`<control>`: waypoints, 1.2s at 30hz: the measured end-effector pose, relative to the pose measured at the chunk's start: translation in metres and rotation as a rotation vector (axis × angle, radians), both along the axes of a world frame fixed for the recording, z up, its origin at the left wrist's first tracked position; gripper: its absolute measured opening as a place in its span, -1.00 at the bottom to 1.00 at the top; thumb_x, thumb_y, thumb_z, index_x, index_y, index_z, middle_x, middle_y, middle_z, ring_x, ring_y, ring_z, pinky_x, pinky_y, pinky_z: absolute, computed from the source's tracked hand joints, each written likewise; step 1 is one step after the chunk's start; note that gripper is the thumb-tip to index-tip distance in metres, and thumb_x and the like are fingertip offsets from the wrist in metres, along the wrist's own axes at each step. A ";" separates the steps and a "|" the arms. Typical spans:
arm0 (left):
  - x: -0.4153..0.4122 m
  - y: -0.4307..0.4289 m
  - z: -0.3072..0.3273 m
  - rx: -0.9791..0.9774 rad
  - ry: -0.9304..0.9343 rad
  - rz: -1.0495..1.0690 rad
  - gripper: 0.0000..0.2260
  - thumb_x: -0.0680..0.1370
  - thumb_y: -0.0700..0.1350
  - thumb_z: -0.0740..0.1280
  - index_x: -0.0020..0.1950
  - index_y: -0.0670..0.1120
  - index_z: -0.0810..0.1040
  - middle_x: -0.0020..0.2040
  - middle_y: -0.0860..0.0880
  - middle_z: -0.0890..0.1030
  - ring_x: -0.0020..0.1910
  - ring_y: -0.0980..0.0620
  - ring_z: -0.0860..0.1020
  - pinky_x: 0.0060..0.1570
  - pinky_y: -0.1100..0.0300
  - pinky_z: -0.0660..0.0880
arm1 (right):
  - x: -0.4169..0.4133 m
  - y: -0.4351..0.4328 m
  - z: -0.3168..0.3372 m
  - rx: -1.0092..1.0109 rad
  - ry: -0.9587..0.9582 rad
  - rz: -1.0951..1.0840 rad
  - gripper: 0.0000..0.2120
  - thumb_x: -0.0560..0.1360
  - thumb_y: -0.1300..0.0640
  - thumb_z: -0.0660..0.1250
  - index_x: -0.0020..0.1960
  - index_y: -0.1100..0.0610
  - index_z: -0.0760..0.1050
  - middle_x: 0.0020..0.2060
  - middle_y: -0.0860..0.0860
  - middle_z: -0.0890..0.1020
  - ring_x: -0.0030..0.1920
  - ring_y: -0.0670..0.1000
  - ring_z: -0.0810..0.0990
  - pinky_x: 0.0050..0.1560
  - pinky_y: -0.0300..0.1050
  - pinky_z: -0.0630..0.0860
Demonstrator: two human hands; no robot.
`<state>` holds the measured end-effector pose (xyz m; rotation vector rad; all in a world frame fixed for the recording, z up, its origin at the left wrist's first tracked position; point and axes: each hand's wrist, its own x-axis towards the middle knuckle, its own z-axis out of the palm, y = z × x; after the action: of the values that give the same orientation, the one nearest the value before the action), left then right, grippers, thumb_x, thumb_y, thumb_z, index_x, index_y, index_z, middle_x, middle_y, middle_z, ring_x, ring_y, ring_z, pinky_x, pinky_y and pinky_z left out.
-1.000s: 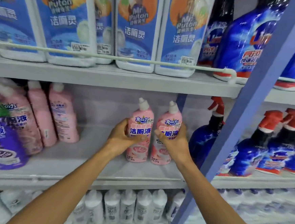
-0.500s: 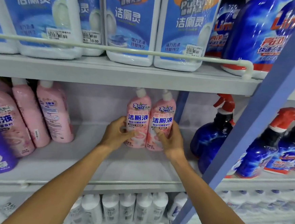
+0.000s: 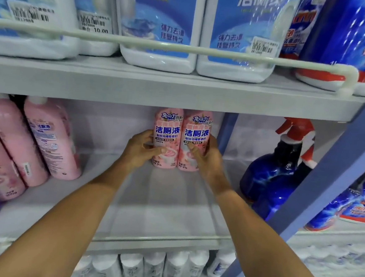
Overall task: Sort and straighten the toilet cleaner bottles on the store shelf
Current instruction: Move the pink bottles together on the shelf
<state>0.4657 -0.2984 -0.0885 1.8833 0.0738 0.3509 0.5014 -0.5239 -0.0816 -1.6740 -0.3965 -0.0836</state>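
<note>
Far left of the frame: leaning pink bottles. Dead center, the left hand is wrapped round the left pink cleaner bottle, and the right pink cleaner bottle is gripped by the right hand. Both bottles are upright and touching, far back on the middle shelf. Blue spray bottles sit on the right.

Blue spray bottles with red triggers stand behind a slanted blue post

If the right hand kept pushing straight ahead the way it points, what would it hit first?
The right hand grips the right pink bottle; pushed on together, they would likely meet the shelf's back panel first, though depth is unclear.
</note>
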 end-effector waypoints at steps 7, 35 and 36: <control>0.005 0.002 0.000 -0.020 0.020 -0.016 -0.54 0.43 -0.21 0.58 0.30 -0.09 0.58 0.17 -0.03 0.70 0.16 -0.04 0.66 0.10 -0.18 0.63 | 0.008 0.001 -0.001 -0.052 -0.005 -0.012 -0.61 0.59 0.21 0.42 0.35 0.08 0.38 0.04 -0.18 0.64 -0.08 -0.38 0.65 -0.18 -0.45 0.55; -0.116 -0.003 -0.005 -0.038 0.128 0.217 -0.55 0.66 0.17 0.23 0.42 -0.08 0.51 0.37 -0.01 0.55 0.38 0.00 0.49 0.40 0.17 0.32 | -0.071 -0.045 -0.003 -0.222 0.250 -0.089 -0.14 0.47 -0.54 -0.08 0.58 -0.06 0.31 0.56 -0.03 0.38 0.57 0.05 0.30 0.60 0.19 0.16; -0.128 -0.006 -0.003 -0.063 0.155 0.236 -0.51 0.64 0.23 0.22 0.41 -0.07 0.52 0.35 0.01 0.56 0.36 0.01 0.50 0.43 0.14 0.32 | -0.076 -0.044 -0.005 -0.226 0.255 -0.093 -0.15 0.47 -0.54 -0.07 0.57 -0.07 0.33 0.55 -0.03 0.39 0.57 0.05 0.30 0.60 0.21 0.16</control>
<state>0.3378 -0.3042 -0.0913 1.8408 0.4095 0.3572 0.4252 -0.5682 -0.0863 -1.8988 -0.1391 0.1096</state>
